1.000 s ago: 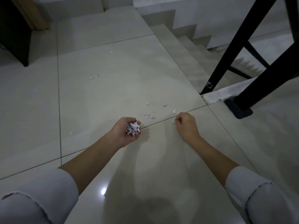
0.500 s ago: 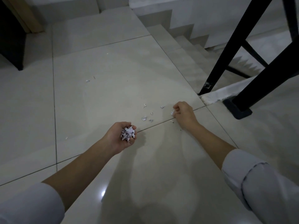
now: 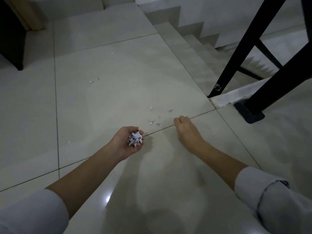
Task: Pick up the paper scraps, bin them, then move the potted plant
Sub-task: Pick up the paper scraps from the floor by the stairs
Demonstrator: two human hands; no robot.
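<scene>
My left hand (image 3: 123,146) is palm up just above the tiled floor, cupped around a wad of white paper scraps (image 3: 135,139). My right hand (image 3: 187,132) is palm down to its right on the grout line. Its fingers are curled and pinched, with a white speck at the fingertips. Several loose scraps (image 3: 151,122) lie on the floor just beyond and between the hands, one more (image 3: 170,109) ahead of the right hand. Stray scraps lie farther off (image 3: 91,81) and to the left (image 3: 68,142). No bin or potted plant is in view.
A staircase (image 3: 194,43) drops away at the upper right, its edge close to my right hand. Black railing posts (image 3: 236,48) slant across the right, one on a dark base (image 3: 249,114). A dark piece of furniture (image 3: 11,31) stands at the upper left.
My right hand reached forward to a scrap by the grout line, closed on it and drew back; that scrap is gone from the floor. The left hand stayed cupped on its wad.
</scene>
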